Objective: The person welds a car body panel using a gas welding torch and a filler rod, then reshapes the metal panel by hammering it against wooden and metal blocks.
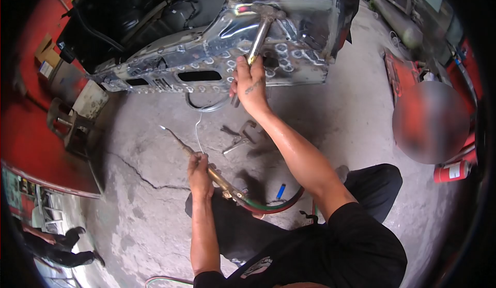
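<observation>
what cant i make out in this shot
In the head view:
Hammer, gripped part: hidden by the right hand.
Torch, gripped part: hidden by the left hand.
Red canister, label wording: too small.
Round blur: whatever lies behind it is smeared out.
Bystander, head: lost at the dark left edge.

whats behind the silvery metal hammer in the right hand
Behind the silvery metal hammer is a grey-black metal car body panel with pale ring-shaped marks. The patches directly behind the hammer and the right hand are covered and cannot be seen.
</observation>
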`<control>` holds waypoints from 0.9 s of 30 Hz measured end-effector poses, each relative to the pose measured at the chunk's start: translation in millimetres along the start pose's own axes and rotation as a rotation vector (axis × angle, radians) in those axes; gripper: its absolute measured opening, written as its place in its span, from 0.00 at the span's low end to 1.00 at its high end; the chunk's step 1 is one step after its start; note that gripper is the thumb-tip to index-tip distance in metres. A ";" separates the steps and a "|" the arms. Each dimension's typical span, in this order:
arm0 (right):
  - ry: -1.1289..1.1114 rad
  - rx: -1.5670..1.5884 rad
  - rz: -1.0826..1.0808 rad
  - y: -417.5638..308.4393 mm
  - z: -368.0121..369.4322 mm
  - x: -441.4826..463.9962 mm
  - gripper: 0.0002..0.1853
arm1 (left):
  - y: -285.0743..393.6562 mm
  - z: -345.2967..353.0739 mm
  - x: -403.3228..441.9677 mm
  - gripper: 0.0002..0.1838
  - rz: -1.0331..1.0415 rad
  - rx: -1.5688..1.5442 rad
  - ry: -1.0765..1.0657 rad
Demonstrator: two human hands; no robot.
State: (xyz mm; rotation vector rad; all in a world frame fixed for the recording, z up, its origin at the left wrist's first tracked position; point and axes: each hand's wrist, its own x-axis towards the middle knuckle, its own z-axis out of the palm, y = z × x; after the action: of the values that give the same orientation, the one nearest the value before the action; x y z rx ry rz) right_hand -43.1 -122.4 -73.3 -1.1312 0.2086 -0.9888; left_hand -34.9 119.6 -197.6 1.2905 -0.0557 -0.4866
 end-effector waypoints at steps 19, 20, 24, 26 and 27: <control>-0.318 -0.833 -0.380 51.0 -118.8 -35.4 0.13 | 5.8 8.0 -8.4 0.05 -0.034 0.066 0.068; -0.479 -0.815 -0.185 49.2 -136.8 -59.6 0.13 | 6.6 10.0 -10.3 0.05 -0.023 0.070 0.084; -0.554 -1.111 0.377 128.2 -234.6 -137.6 0.18 | 10.0 15.4 -17.9 0.05 -0.015 0.089 0.121; -0.418 -1.283 0.503 205.0 -310.6 -178.5 0.19 | 11.6 12.3 -23.6 0.04 -0.037 0.050 0.101; -0.380 -1.382 0.528 217.1 -332.7 -181.1 0.18 | 10.8 10.3 -18.5 0.04 -0.020 0.025 0.078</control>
State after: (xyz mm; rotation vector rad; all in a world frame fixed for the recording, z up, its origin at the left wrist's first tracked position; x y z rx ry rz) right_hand -226.6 -190.8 -463.4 -2.3026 0.9085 -0.0075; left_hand -51.3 119.3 -180.3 1.3347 0.0161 -0.4530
